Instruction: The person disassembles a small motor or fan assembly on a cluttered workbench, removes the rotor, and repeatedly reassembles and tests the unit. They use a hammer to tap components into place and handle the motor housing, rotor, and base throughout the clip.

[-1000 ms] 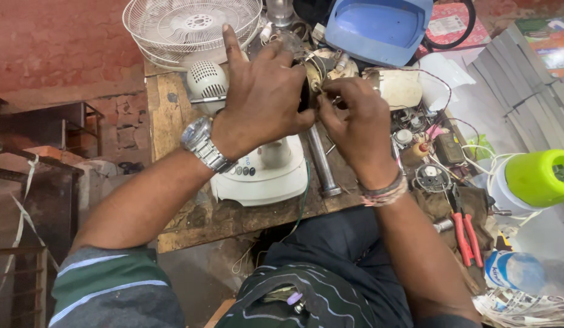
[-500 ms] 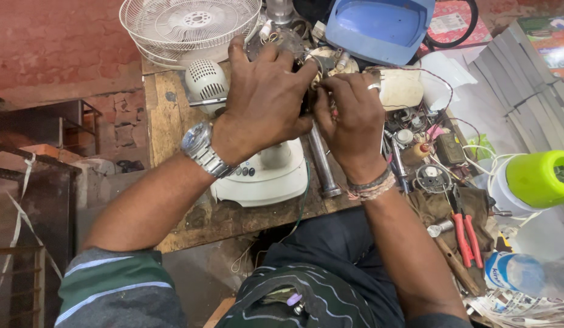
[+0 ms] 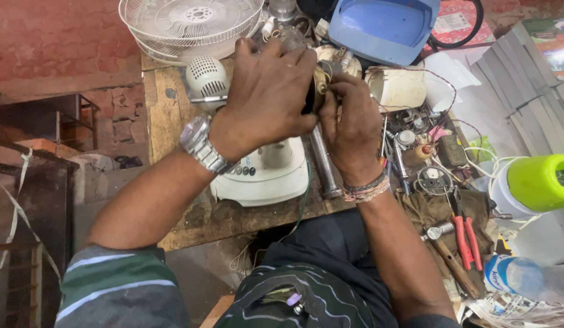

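A second ago the left hand had its index finger standing straight up toward twelve o'clock over the white wire fan grille; now that finger is folded down with the others around the small metal motor part. The right hand has shifted slightly toward nine o'clock, pressed closer against the left, its fingers curled tighter on the same part.

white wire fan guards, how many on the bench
2: white wire fan guards stacked together at the bench's far left corner, beyond the left hand. More may be hidden beneath.
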### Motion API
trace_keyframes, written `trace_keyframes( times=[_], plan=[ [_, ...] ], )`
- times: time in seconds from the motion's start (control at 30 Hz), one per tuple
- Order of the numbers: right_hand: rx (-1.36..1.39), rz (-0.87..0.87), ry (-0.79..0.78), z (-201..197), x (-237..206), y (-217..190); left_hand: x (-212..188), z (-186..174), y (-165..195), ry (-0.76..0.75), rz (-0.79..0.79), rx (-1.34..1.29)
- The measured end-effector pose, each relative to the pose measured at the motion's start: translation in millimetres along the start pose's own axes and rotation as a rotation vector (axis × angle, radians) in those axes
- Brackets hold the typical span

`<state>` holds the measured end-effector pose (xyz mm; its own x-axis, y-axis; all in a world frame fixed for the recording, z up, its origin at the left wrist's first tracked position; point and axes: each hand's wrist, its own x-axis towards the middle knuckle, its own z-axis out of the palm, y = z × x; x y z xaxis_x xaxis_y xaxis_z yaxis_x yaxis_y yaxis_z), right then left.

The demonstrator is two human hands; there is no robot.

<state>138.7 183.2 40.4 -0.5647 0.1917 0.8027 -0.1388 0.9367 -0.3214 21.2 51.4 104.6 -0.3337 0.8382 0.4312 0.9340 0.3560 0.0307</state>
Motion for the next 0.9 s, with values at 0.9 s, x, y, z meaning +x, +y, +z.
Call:
trace_keyframes(
  times=[0.9],
  plan=[
    [-0.088,-0.132,0.019,-15,3,-14,-7,3,-1,0.124,0.136,0.005]
  ],
)
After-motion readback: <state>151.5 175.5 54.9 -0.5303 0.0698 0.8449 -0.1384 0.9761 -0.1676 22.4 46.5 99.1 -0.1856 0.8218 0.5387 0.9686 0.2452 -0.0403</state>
